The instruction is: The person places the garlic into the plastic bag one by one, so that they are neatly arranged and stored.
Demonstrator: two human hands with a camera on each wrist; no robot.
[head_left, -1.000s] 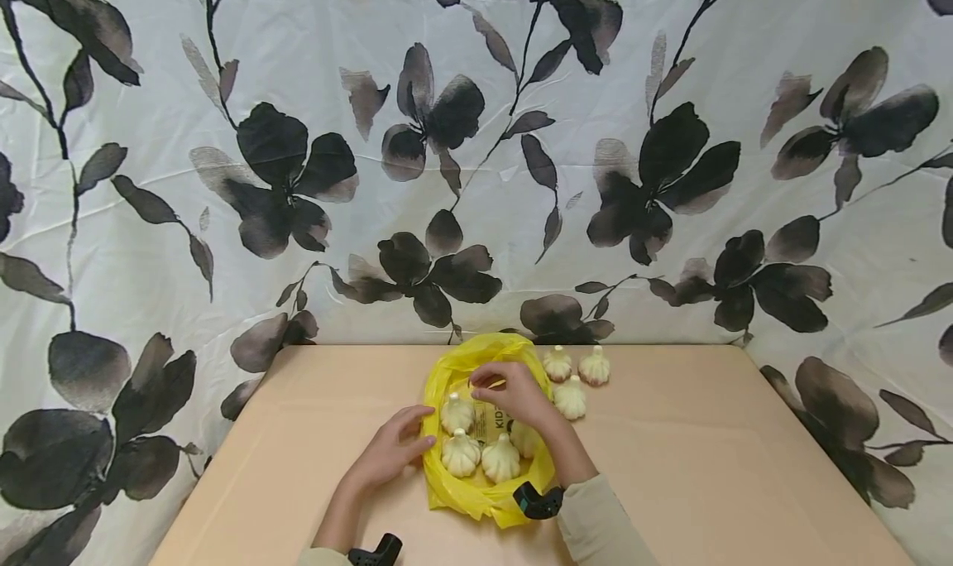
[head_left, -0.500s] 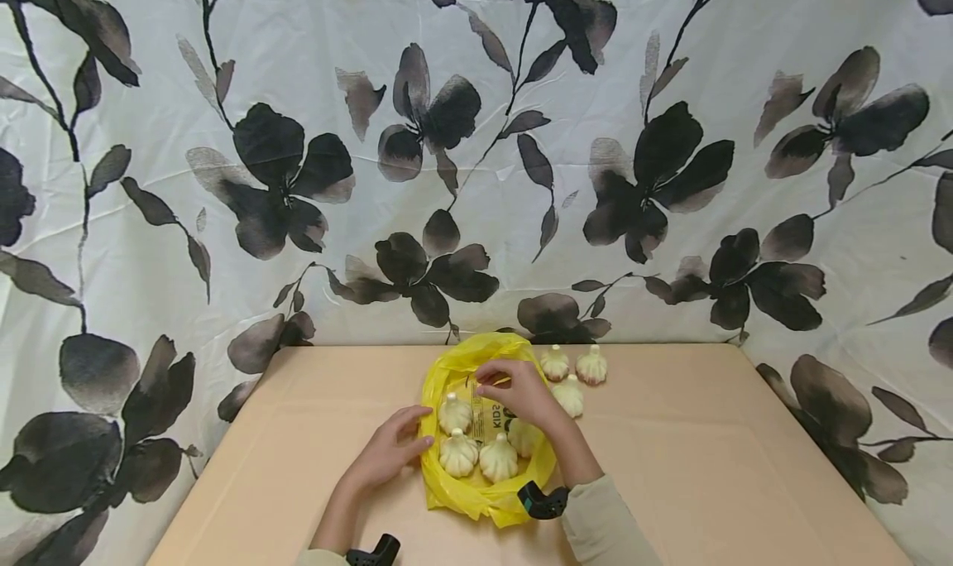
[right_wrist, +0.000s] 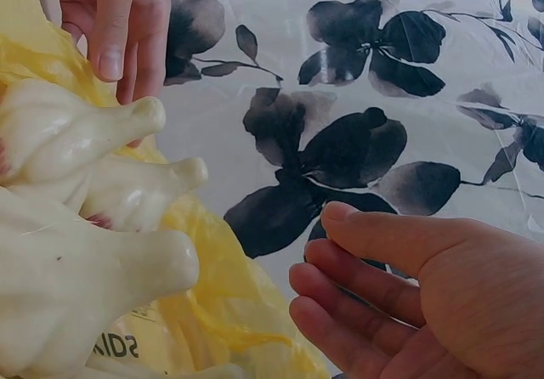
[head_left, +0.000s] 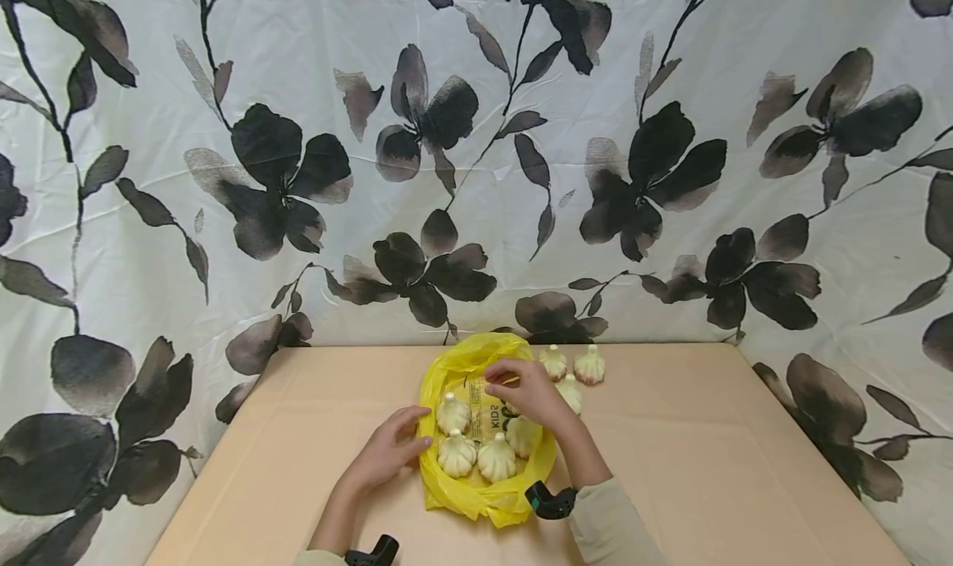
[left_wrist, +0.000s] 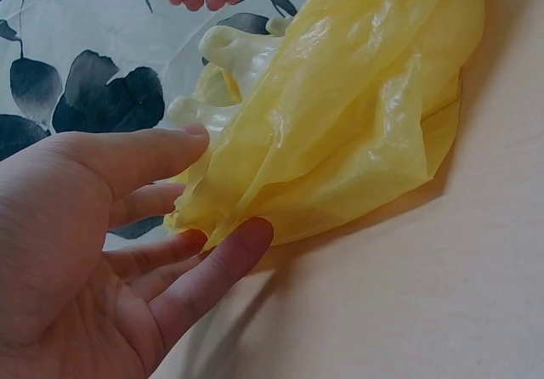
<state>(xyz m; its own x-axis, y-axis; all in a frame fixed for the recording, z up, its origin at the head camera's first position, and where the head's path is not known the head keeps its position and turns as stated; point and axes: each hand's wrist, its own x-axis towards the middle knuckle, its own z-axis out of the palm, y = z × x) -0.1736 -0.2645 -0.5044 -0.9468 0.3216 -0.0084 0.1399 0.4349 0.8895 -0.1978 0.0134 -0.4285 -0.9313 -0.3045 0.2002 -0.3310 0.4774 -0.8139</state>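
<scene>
A yellow plastic bag (head_left: 484,500) lies with its mouth spread wide, and several garlic bulbs (head_left: 457,454) sit inside it. My left hand (head_left: 387,450) touches the bag's left rim. In the left wrist view its thumb and fairly straight fingers (left_wrist: 234,247) lie along the yellow edge. Over the right side of the bag hovers my right hand (head_left: 532,392), its fingers loosely bent. The right wrist view shows nothing between that hand's thumb and fingers (right_wrist: 357,285). Three more garlic bulbs stand outside, behind the right hand, the rightmost garlic bulb (head_left: 590,366) showing whole.
The beige table (head_left: 707,450) extends to both sides of the bag. Behind its far edge hangs a white cloth (head_left: 462,20) with dark flower prints. A black wrist device (head_left: 549,500) on the right forearm is close to the bag's near right rim.
My right hand has drifted a little to the right over the bag, towards the garlic bulbs outside. The left hand stays at the rim, and the bulbs in the bag keep their places.
</scene>
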